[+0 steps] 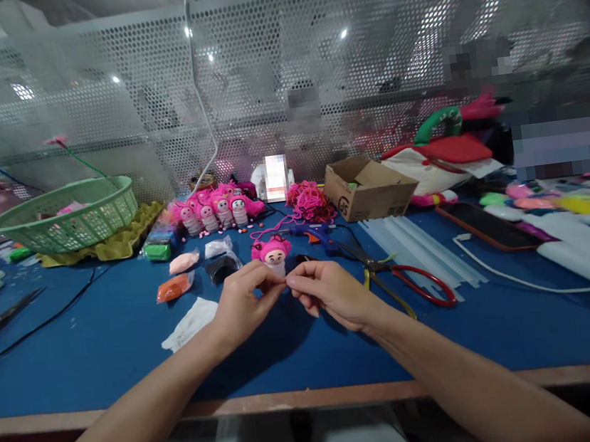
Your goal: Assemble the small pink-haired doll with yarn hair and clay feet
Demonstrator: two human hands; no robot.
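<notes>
My left hand (247,295) and my right hand (330,292) meet fingertip to fingertip above the blue table. Both are closed in a pinch, and whatever lies between the fingertips is too small to make out. Just behind them stands a small doll (274,256) with bright pink yarn hair, a drawn face and a white body, its lower part hidden by my fingers. Left of my left hand lies a crumpled white sheet (192,322). A blue glue gun (319,238) rests behind my right hand, and scissors (381,268) with red and yellow handles lie to its right.
Several similar dolls (224,214) stand at the back beside pink yarn (311,201) and a cardboard box (367,198). Orange clay (174,287) in a wrapper lies left. Glue sticks (417,252), a phone (483,226) and a white cable (523,286) are right. A green basket (70,230) stands left.
</notes>
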